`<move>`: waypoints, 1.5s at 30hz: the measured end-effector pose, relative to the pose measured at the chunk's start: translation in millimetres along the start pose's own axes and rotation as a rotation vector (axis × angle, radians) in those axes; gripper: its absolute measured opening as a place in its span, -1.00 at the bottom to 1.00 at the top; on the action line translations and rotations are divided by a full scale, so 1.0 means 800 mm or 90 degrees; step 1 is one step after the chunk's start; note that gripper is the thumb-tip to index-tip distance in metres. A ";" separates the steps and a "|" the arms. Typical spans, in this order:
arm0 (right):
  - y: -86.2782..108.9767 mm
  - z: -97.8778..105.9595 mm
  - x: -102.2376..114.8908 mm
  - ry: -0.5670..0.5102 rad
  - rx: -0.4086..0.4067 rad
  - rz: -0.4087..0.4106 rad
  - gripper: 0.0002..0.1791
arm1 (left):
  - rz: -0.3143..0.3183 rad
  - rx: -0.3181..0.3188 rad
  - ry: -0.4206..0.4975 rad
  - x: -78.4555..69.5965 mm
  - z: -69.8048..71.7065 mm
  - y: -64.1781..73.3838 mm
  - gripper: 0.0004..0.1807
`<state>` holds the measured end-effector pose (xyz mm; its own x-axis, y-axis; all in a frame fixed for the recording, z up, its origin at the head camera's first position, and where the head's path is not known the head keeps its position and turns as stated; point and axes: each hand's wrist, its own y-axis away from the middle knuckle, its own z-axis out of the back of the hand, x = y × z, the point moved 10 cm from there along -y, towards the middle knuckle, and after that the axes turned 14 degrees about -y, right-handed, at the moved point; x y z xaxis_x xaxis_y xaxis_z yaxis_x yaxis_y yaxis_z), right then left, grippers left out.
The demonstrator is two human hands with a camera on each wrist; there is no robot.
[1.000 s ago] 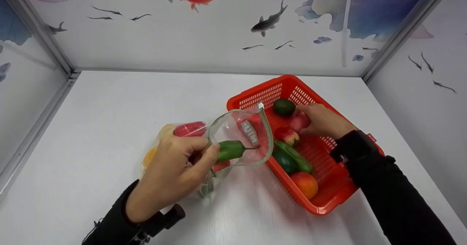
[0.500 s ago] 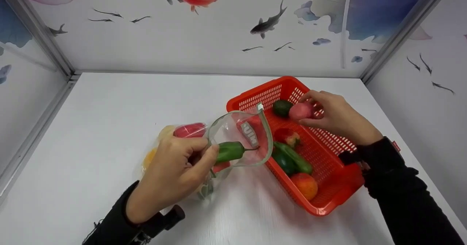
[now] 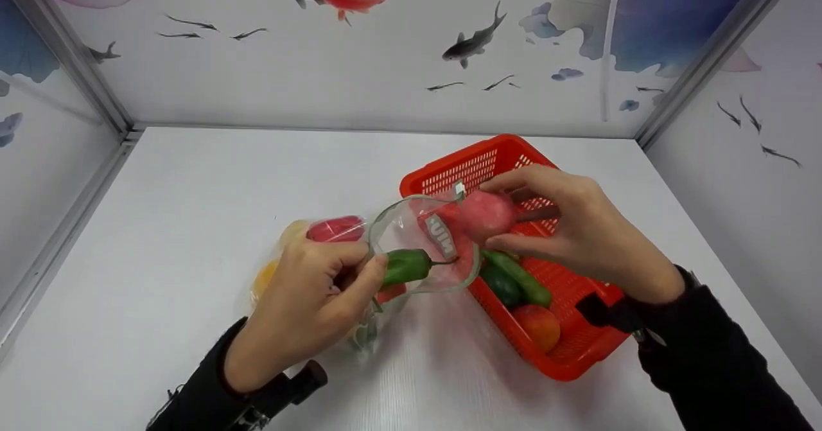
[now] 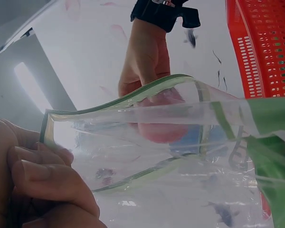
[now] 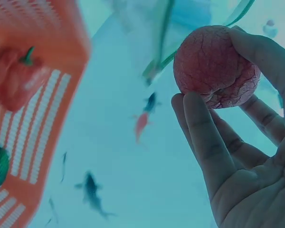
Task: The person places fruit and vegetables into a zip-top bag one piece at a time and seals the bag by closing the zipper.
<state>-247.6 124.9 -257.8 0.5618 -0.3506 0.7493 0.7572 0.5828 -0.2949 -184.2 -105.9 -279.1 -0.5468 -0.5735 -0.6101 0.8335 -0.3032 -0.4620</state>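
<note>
My left hand (image 3: 308, 302) pinches the rim of a clear zip bag (image 4: 99, 137) with green edging, holding its mouth wide. Inside the bag, a green pepper (image 3: 406, 266) shows beside my left fingertips, with a red item (image 3: 335, 228) and a yellow one (image 3: 263, 277) further left. My right hand (image 3: 578, 232) grips a round pink-red fruit (image 3: 485, 216) between thumb and fingertips at the bag's mouth. Cracked-looking skin covers that fruit (image 5: 213, 66) in the right wrist view. In the left wrist view it shows through the clear plastic.
A red plastic basket (image 3: 565, 372) stands under and beside my right hand. It holds an orange-red peach (image 3: 538, 325), a long green vegetable (image 3: 523, 280) and a dark green one (image 3: 501, 286). The right wrist view also shows a red pepper-like item (image 5: 19, 78) in it.
My right hand has lifted the pink-red fruit out of the basket and carried it left to the bag's mouth. The left hand and bag have stayed in place.
</note>
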 end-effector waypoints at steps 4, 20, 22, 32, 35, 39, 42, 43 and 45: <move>-0.004 -0.028 0.024 0.004 0.036 0.031 -0.34 | 0.005 0.005 -0.002 0.001 0.000 0.000 -0.49; -0.046 -0.155 0.035 0.005 0.226 0.055 -0.43 | 0.018 0.023 -0.015 0.005 -0.002 0.000 -0.57; -0.049 -0.165 0.033 0.019 0.239 0.051 -0.48 | 0.015 0.021 -0.013 0.005 -0.002 0.001 -0.55; -0.058 -0.195 0.022 0.097 0.274 0.036 -0.64 | 0.007 0.014 -0.001 0.003 -0.002 0.001 -0.55; -0.059 -0.196 0.021 0.095 0.275 0.036 -0.62 | 0.008 0.013 0.001 0.004 -0.001 0.002 -0.55; -0.058 -0.193 0.021 0.087 0.271 0.044 -0.62 | 0.005 0.005 -0.003 0.004 0.000 0.002 -0.53; -0.055 -0.187 0.020 0.060 0.266 0.044 -0.61 | 0.004 0.003 -0.011 0.004 0.001 0.002 -0.52; -0.055 -0.184 0.020 0.050 0.266 0.042 -0.59 | 0.006 0.005 -0.012 0.004 0.001 0.002 -0.52; -0.053 -0.176 0.018 0.026 0.265 0.030 -0.52 | 0.012 0.008 -0.020 0.005 0.001 0.001 -0.52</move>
<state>-224.3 -8.1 -318.4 0.6124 -0.3403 0.7136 0.5355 0.8426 -0.0578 -185.3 -109.1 -281.5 -0.5284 -0.6027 -0.5979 0.8446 -0.3021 -0.4420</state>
